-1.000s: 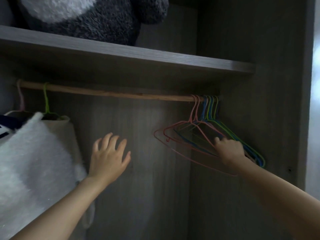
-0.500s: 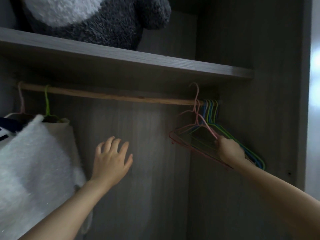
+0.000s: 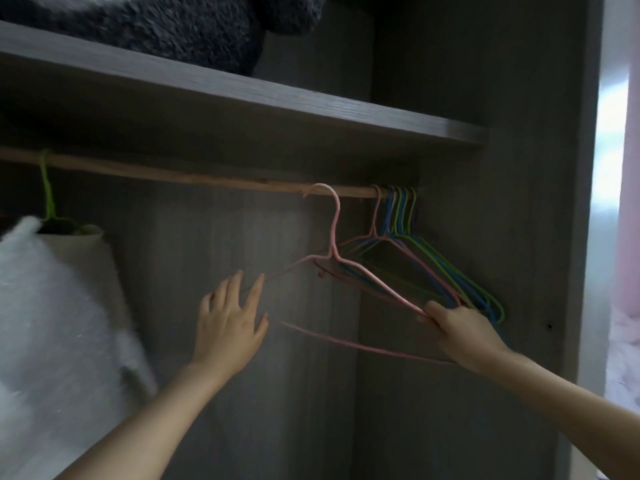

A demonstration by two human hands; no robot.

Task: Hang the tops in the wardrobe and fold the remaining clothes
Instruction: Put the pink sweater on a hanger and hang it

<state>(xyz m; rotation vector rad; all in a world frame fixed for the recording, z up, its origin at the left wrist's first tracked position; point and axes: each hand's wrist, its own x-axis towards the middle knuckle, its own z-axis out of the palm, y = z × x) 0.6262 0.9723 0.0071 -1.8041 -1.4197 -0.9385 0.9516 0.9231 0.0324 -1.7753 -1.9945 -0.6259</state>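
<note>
Inside a dim grey wardrobe (image 3: pixel 519 237), two bare arms reach up and forward from the bottom of the view. The right hand (image 3: pixel 460 327) is extended toward the right side, fingers closed around the lower right corner of a pink wire hanger (image 3: pixel 334 237), pinching its sloping arm where it meets the bottom bar. The hanger tilts, its hook sitting at the wooden rail (image 3: pixel 173 174); whether the hook rests on the rail or is just in front of it is hard to tell. The left hand (image 3: pixel 230 323) is raised in the middle with its back to the camera, fingers spread and loose, holding nothing; its fingertips are just beside the hanger's left end, and contact cannot be made out. Behind the pink hanger, a bunch of spare hangers (image 3: pixel 433 265) in pink, blue and green hangs at the rail's right end, against the side wall. At far left, a fluffy white top (image 3: pixel 52 306) hangs from a green hanger (image 3: pixel 46 192), cut off by the edge. Above, a shelf (image 3: pixel 311 105) holds a dark grey fuzzy thing (image 3: pixel 173 26), cropped at the top and too blurred to identify.
</note>
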